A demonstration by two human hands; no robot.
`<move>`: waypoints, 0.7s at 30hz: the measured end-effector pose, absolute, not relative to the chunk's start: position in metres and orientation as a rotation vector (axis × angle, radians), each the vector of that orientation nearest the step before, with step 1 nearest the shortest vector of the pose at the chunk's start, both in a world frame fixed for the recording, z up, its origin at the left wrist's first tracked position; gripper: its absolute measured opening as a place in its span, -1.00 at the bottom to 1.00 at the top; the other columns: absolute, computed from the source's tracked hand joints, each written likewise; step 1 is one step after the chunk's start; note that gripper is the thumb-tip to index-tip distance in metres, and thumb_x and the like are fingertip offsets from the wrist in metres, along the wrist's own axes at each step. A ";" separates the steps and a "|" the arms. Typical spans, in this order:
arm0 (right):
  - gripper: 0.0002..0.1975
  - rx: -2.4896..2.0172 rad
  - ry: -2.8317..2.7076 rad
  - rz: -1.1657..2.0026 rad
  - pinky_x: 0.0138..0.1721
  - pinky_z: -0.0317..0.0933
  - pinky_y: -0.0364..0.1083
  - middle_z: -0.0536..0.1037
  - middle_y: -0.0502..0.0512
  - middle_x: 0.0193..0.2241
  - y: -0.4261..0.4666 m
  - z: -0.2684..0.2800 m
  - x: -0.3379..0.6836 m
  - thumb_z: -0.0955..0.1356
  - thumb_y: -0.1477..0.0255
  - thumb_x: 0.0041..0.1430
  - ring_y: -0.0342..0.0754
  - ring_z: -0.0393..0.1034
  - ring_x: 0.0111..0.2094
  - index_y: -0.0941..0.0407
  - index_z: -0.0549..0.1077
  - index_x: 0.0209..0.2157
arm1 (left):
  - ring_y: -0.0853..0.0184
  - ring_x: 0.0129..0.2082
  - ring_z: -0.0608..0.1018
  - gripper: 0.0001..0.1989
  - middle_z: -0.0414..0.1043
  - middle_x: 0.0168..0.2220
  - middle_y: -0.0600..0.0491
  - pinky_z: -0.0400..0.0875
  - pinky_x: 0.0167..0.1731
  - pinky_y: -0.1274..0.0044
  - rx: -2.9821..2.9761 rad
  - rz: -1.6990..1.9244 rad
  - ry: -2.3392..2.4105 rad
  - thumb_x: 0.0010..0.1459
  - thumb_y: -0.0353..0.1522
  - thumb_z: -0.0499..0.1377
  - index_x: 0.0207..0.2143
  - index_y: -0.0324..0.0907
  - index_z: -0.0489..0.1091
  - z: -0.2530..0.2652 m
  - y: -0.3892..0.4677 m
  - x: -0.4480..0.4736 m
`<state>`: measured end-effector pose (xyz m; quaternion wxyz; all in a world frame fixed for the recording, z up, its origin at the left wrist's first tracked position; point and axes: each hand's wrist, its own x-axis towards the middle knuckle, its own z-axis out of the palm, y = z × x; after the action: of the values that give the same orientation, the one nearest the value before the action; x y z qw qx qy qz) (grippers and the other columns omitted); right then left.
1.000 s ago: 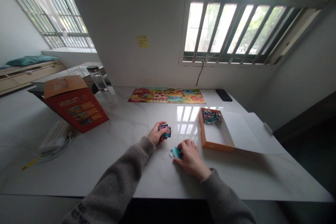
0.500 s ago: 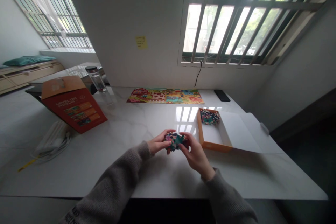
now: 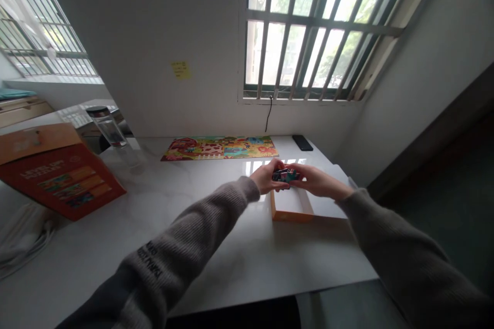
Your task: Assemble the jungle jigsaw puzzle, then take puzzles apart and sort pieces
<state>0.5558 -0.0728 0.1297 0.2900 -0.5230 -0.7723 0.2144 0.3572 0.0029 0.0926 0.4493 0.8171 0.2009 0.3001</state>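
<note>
Both of my hands are closed around a small stack of jigsaw puzzle pieces, dark with teal and pink patches. My left hand grips the stack from the left, and my right hand pinches it from the right. They hold it over the back part of an open orange-edged box with a white inside. Hands and pieces hide that back part, so whatever lies there cannot be seen. The box's white lid flap spreads out to the right, partly behind my right forearm.
Against the wall lies a colourful assembled puzzle strip, with a black phone to its right. At left stand a red-orange puzzle box and a clear bottle. A white power strip with cable lies at the lower left edge.
My hands have carried the puzzle pieces forward and right, from the tabletop left of the box to over it. The view has turned right.
</note>
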 end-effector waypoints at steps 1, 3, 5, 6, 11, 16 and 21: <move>-0.67 -1.432 -2.099 0.540 -0.22 0.34 -0.01 0.60 0.12 -0.25 -0.061 0.128 0.566 0.42 0.36 0.11 0.03 0.46 -0.27 0.07 0.51 -0.05 | 0.30 -0.43 0.55 -0.49 0.44 -0.33 0.06 0.47 -0.34 0.43 2.163 0.762 0.586 -0.05 -0.30 0.43 -0.12 -0.14 0.25 0.091 0.014 0.371; -0.74 -1.544 -2.160 0.446 -0.19 0.30 0.01 0.61 0.12 -0.28 -0.040 0.119 0.582 0.42 0.40 0.11 0.04 0.45 -0.29 0.08 0.54 -0.12 | 0.21 -0.31 0.55 -0.51 0.45 -0.33 0.04 0.42 -0.21 0.36 2.381 0.725 0.744 -0.07 -0.26 0.43 -0.15 -0.14 0.29 0.085 0.031 0.395; -0.80 -1.688 -2.220 0.325 -0.15 0.26 0.05 0.61 0.12 -0.31 -0.025 0.103 0.591 0.41 0.43 0.12 0.06 0.44 -0.29 0.08 0.56 -0.17 | 0.12 -0.21 0.54 -0.54 0.47 -0.29 -0.01 0.36 -0.09 0.29 2.516 0.624 0.851 -0.05 -0.20 0.41 -0.16 -0.15 0.32 0.074 0.043 0.412; -0.83 -1.752 -2.247 0.265 -0.11 0.22 0.08 0.61 0.12 -0.32 -0.020 0.093 0.593 0.41 0.44 0.12 0.08 0.44 -0.27 0.08 0.57 -0.20 | 0.08 -0.15 0.52 -0.55 0.48 -0.26 -0.04 0.32 -0.03 0.26 2.562 0.555 0.876 -0.04 -0.18 0.40 -0.16 -0.15 0.34 0.069 0.046 0.419; -0.81 -1.845 -2.291 -0.011 0.09 -0.01 0.19 0.55 0.20 -0.20 -0.020 0.050 0.591 0.39 0.47 0.09 0.18 0.33 -0.06 0.09 0.58 -0.21 | -0.03 0.01 0.47 -0.51 0.49 -0.12 -0.10 0.16 0.10 0.13 2.640 0.279 0.856 -0.10 -0.24 0.41 -0.12 -0.15 0.37 0.049 0.052 0.427; -0.66 -1.895 -2.336 -0.206 0.08 0.00 0.14 0.41 0.28 -0.06 -0.032 0.044 0.586 0.40 0.32 0.11 0.20 0.20 0.01 0.13 0.48 -0.08 | 0.07 0.03 0.48 -0.45 0.50 -0.01 0.00 0.14 0.12 0.15 2.691 0.022 0.825 -0.08 -0.27 0.38 -0.01 -0.07 0.32 0.051 0.061 0.419; -0.30 -2.015 -2.200 -0.183 0.12 0.04 0.15 0.24 0.30 0.17 -0.029 0.043 0.589 0.46 0.25 0.04 0.24 0.07 0.16 0.06 0.26 0.20 | 0.03 0.14 0.38 -0.38 0.37 0.13 -0.16 0.16 0.12 0.19 2.817 0.031 0.885 0.00 -0.29 0.36 0.09 -0.13 0.23 0.054 0.060 0.425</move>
<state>0.5892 -0.0288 0.0434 0.0761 -0.6722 -0.7339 -0.0611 0.4249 0.0599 0.0540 0.0941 0.9497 0.2985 0.0104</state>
